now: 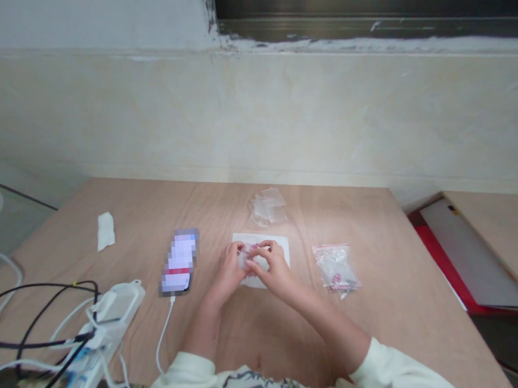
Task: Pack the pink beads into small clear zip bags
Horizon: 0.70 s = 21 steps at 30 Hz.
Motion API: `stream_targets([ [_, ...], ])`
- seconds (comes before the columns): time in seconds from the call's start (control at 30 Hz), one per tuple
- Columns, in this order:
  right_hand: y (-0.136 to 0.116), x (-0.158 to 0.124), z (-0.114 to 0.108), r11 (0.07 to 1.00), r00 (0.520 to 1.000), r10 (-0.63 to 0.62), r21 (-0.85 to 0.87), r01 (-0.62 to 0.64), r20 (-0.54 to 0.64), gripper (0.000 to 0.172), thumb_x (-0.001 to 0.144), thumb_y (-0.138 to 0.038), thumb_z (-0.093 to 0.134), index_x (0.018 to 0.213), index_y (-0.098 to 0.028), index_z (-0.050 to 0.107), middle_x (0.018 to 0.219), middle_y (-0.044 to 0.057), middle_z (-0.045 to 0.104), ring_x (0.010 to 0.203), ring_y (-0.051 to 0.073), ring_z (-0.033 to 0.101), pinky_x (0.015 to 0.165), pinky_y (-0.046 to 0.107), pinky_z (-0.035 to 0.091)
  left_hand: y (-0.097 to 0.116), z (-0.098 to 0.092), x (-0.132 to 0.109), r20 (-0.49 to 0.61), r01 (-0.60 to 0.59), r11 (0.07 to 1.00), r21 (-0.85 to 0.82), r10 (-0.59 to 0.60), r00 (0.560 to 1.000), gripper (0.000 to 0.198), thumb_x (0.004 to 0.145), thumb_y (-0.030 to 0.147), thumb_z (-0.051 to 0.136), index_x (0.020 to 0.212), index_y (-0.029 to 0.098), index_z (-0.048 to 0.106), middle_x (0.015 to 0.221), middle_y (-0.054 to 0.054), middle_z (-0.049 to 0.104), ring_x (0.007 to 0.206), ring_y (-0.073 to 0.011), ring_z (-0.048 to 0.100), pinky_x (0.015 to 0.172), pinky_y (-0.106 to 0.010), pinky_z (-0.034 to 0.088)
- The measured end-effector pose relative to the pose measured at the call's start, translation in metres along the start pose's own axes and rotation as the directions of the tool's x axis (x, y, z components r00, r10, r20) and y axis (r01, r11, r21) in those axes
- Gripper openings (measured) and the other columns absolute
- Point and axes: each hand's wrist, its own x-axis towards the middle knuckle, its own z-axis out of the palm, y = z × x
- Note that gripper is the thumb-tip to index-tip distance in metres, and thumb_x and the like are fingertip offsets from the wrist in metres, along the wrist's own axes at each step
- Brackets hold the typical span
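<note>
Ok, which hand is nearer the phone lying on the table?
Left. The left hand is just right of the phone, not touching it; the right hand is farther right, beyond the left hand.

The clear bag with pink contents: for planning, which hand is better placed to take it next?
Right, probably: the right hand lies nearer the clear bag than the left hand, with no crossing. But both hands hold a small pinkish item, so it must release first.
</note>
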Motion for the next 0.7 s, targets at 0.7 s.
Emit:
stream_targets([
  [0.7, 0.013, -0.004, -0.033, 0.893, 0.968, 0.246, 0.379, -0.242, 0.038, 0.016, 0.066, -0.031, 0.053, 0.06, -0.016, 0.05, 0.058, -0.001, 0.05, 0.056, 0.011, 0.047, 0.055, 0.023, 0.037, 0.029, -0.032, -0.004, 0.233, 0.156, 0.843, -0.515, -0.037, 0.972, 0.017, 0.07, 0.03, 0.053, 0.069, 0.014, 0.056, 0.063, 0.002, 0.055, 0.061, -0.0107, 0.052, 0.059, -0.021, 0.041],
])
